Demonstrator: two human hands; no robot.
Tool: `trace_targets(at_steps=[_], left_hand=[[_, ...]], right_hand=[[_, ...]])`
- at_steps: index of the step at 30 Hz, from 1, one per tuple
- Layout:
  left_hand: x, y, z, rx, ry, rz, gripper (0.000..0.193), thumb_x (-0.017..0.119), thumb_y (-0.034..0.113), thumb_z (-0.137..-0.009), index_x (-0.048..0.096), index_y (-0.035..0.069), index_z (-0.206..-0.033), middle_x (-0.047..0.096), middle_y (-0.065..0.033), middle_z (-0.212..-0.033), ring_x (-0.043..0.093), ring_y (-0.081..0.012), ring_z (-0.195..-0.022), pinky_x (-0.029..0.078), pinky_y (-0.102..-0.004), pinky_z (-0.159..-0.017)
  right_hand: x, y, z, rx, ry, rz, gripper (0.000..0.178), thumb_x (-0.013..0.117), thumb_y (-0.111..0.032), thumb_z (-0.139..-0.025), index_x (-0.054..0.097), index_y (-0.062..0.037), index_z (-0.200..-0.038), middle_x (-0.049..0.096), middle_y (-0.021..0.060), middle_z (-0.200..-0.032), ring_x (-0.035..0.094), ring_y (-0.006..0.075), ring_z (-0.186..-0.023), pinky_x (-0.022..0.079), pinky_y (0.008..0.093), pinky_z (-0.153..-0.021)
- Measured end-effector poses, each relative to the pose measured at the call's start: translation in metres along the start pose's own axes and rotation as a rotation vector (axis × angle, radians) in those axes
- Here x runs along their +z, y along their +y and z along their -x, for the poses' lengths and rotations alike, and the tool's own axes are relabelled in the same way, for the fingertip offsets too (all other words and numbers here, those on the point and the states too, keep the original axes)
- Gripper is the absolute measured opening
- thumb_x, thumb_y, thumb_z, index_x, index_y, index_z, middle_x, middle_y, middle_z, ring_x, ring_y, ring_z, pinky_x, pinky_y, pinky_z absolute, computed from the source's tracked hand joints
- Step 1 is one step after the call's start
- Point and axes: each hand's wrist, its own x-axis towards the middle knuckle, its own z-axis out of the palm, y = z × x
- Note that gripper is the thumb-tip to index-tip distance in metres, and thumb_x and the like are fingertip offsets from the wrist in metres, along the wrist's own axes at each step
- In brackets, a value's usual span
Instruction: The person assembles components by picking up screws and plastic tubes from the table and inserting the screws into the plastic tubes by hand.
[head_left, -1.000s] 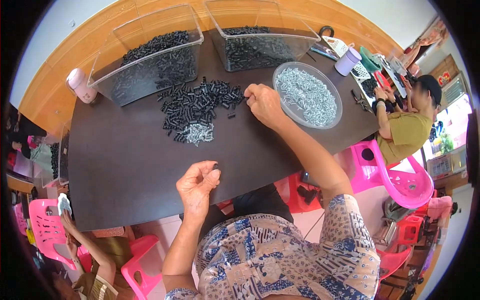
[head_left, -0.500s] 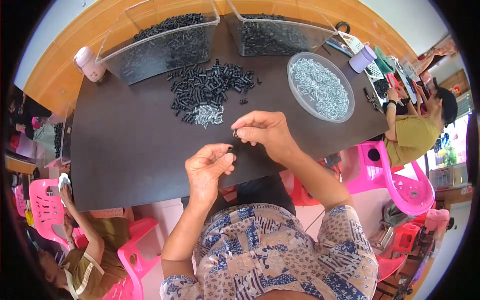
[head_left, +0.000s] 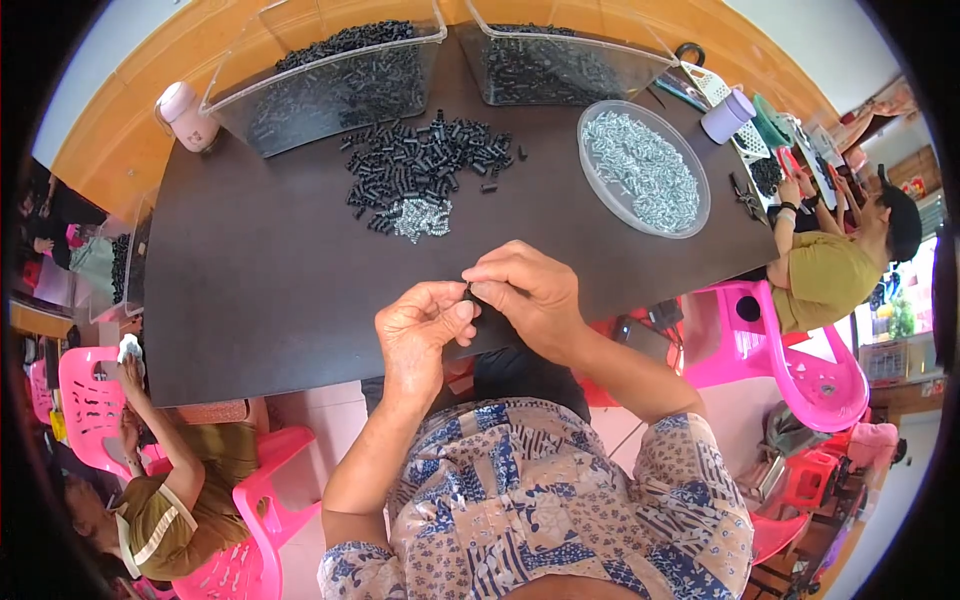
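My left hand [head_left: 418, 325] pinches a small black cylindrical piece [head_left: 468, 295] between thumb and fingers, above the near part of the dark table. My right hand [head_left: 530, 297] meets it there, thumb and forefinger closed at the upper end of the black piece. The small metal piece in those fingertips is mostly hidden now. Beyond the hands lies a heap of ribbed black cylindrical pieces [head_left: 425, 165]. A little pile of silvery metal pieces [head_left: 420, 217] rests against its near edge.
Two clear bins [head_left: 350, 105] [head_left: 550, 75] of black pieces stand at the back. A round tray [head_left: 640, 170] of silvery pieces sits at right, near a lilac cup [head_left: 727, 117] and pliers [head_left: 745, 197]. A pink bottle [head_left: 187, 117] stands at left. Other people sit at both sides.
My right hand has come down and left, bringing its fingertips to the black piece in my left hand. The gap between the hands has closed. My view has shifted slightly.
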Motion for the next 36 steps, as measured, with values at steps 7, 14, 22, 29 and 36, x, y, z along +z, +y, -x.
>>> trace_targets(at_steps=[7, 14, 22, 29, 36], left_hand=[[0.001, 0.008, 0.003, -0.15, -0.057, 0.15, 0.012, 0.064, -0.004, -0.078, 0.062, -0.005, -0.089, 0.064, -0.015, -0.075, 0.057, -0.0147, -0.056, 0.047, -0.0245, -0.049], [-0.001, 0.013, 0.004, -0.082, -0.109, 0.089, 0.015, 0.066, -0.003, -0.076, 0.063, -0.004, -0.091, 0.064, -0.0146, -0.076, 0.057, -0.0151, -0.057, 0.048, -0.0244, -0.051], [-0.005, 0.011, 0.002, -0.071, -0.093, 0.084, 0.016, 0.066, 0.002, -0.079, 0.064, -0.003, -0.094, 0.065, -0.0123, -0.081, 0.06, -0.0153, -0.065, 0.049, -0.0246, -0.058], [-0.007, 0.009, -0.001, -0.114, -0.066, 0.241, 0.017, 0.064, 0.003, -0.081, 0.063, -0.004, -0.096, 0.065, -0.0136, -0.083, 0.06, -0.0165, -0.069, 0.049, -0.0253, -0.06], [-0.007, 0.007, 0.001, -0.096, -0.06, 0.195, 0.017, 0.064, 0.002, -0.081, 0.064, -0.005, -0.096, 0.065, -0.0141, -0.079, 0.059, -0.0164, -0.063, 0.048, -0.0254, -0.056]], right_hand=[[-0.007, 0.003, 0.002, -0.228, -0.022, 0.148, 0.011, 0.066, 0.0, -0.076, 0.066, -0.0009, -0.087, 0.061, 0.012, -0.082, 0.057, 0.0209, -0.07, 0.044, 0.0275, -0.057], [-0.011, -0.007, 0.002, 0.21, -0.05, -0.302, 0.011, 0.063, 0.004, -0.078, 0.065, 0.0025, -0.088, 0.062, 0.0093, -0.088, 0.059, 0.0155, -0.079, 0.046, 0.025, -0.069], [-0.011, -0.008, 0.0, 0.218, -0.005, -0.13, 0.014, 0.062, 0.004, -0.079, 0.066, 0.0012, -0.091, 0.061, 0.0082, -0.09, 0.058, 0.0131, -0.082, 0.046, 0.0238, -0.07], [0.0, -0.008, 0.003, 0.051, 0.06, -0.046, 0.014, 0.064, 0.002, -0.076, 0.066, -0.0026, -0.089, 0.062, 0.0095, -0.085, 0.06, 0.0186, -0.077, 0.048, 0.027, -0.066], [0.003, -0.008, -0.003, 0.02, 0.021, -0.045, 0.015, 0.064, 0.005, -0.078, 0.067, -0.0001, -0.092, 0.061, 0.0089, -0.089, 0.058, 0.0145, -0.08, 0.047, 0.024, -0.067]])
